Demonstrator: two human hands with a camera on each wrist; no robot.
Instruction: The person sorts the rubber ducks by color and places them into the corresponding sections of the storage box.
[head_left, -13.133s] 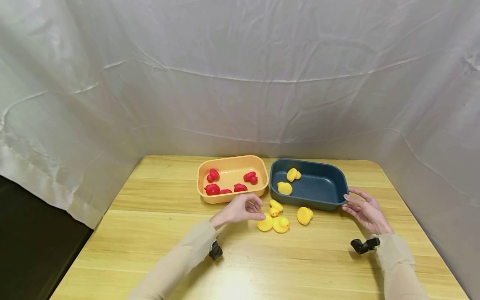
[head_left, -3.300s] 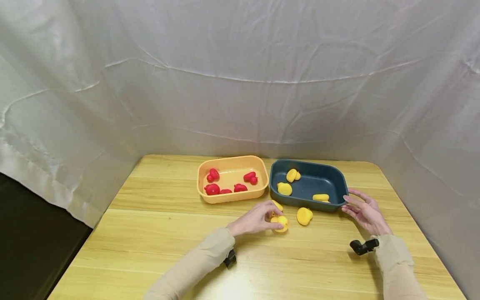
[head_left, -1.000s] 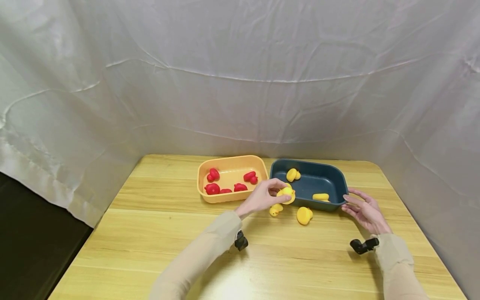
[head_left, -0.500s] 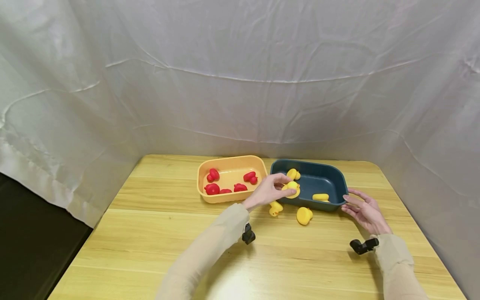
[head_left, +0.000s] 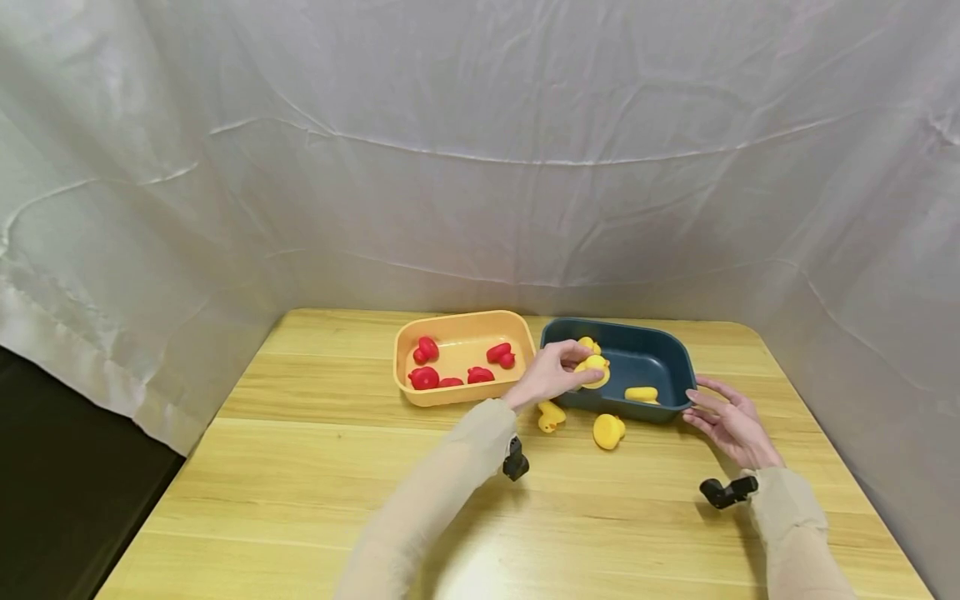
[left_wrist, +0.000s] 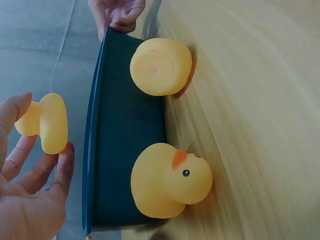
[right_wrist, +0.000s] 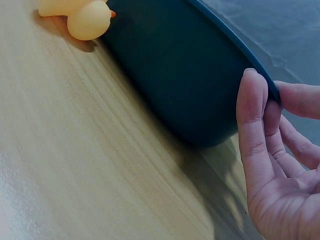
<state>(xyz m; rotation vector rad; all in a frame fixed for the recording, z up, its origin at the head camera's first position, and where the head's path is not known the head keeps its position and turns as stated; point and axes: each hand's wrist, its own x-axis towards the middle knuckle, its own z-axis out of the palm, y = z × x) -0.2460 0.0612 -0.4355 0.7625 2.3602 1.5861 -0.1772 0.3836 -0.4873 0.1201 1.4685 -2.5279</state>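
Note:
My left hand (head_left: 551, 375) pinches a yellow rubber duck (head_left: 597, 372) between thumb and fingers above the left part of the dark blue bin (head_left: 667, 410). In the left wrist view the same rubber duck (left_wrist: 53, 123) is held beyond the bin's rim. At the bin's near right corner, my right hand (head_left: 735, 427) pinches the rim; the right wrist view shows its fingers (right_wrist: 252, 115) on both sides of the rim. Inside the bin lie a yellow duck (head_left: 641, 395) near the front wall and another yellow duck (head_left: 589, 345) partly hidden by my left hand.
Left of the blue bin stands an orange bin (head_left: 465, 326) with several red ducks (head_left: 425, 378). In front of the blue bin, two yellow ducks lie on the wooden table: a tipped duck (head_left: 551, 417) and one showing its base (left_wrist: 161, 67). A pale curtain (head_left: 480, 208) hangs behind.
My left hand has taken a yellow duck from the table and carried it right and away, over the blue bin. Another duck moved into the bin earlier. The right hand stays put.

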